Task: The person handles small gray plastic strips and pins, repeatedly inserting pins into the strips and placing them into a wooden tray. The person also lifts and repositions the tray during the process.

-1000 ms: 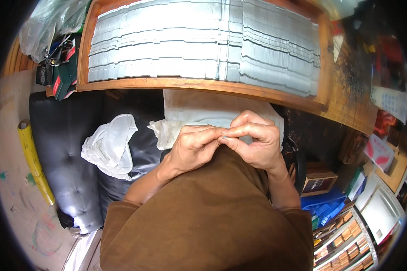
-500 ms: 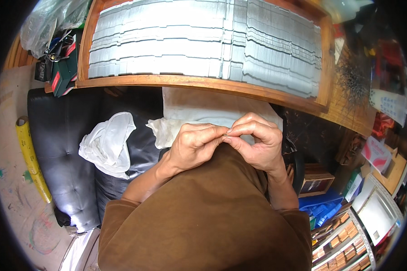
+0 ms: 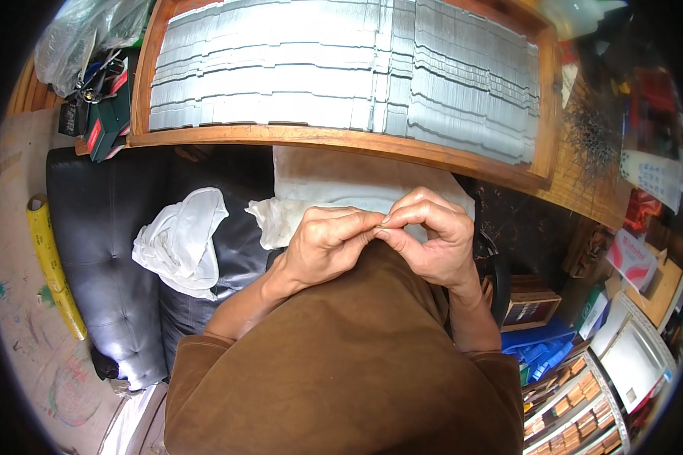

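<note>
My left hand (image 3: 330,241) and my right hand (image 3: 434,235) meet fingertip to fingertip in front of my brown shirt (image 3: 341,349). Both are closed in a pinch. Whatever sits between the fingertips is too small to make out. Beneath and beyond the hands lies a whitish cloth (image 3: 334,171). Past it stands a wooden tray (image 3: 311,138) with rows of thin grey metal-looking pieces (image 3: 273,83) packed tightly inside; neither hand touches it.
A crumpled white plastic bag (image 3: 180,243) lies on a black cushioned seat (image 3: 106,258) at left, beside a yellow roll (image 3: 56,265). Many small dark pins or nails (image 3: 593,140) lie on the wooden tabletop (image 3: 584,193) at right. A small wooden box (image 3: 531,302) and blue bag (image 3: 539,350) are lower right.
</note>
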The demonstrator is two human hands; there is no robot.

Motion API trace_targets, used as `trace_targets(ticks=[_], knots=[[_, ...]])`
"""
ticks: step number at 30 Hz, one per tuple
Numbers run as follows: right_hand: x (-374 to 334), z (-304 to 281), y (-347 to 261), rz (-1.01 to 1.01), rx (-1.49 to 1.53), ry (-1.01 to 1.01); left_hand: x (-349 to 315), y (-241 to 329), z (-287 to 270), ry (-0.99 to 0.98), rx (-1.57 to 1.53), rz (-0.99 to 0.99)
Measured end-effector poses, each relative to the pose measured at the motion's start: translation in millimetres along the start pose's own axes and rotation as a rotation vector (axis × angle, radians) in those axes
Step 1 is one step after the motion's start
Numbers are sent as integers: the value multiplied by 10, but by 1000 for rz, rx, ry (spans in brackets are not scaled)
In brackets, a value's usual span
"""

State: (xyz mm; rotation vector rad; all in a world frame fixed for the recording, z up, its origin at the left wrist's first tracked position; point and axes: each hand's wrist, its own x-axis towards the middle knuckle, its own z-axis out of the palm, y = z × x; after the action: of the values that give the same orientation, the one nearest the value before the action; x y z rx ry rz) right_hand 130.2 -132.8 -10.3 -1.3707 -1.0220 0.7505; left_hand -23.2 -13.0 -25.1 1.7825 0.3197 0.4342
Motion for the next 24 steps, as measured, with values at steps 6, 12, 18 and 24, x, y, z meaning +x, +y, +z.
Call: trace_targets(ticks=[6,12,18,24], knots=[[4,0,-5,-3,-2,-4,-2,-13,11,10,0,11],[1,-4,1,-2,-10,2,2,-21,24,18,-10,1],[-3,-24,10,-10,-22,3,2,-27,42,51,-26,5],[22,16,-13,-48,-114,14,-10,-51,24,62,22,12]])
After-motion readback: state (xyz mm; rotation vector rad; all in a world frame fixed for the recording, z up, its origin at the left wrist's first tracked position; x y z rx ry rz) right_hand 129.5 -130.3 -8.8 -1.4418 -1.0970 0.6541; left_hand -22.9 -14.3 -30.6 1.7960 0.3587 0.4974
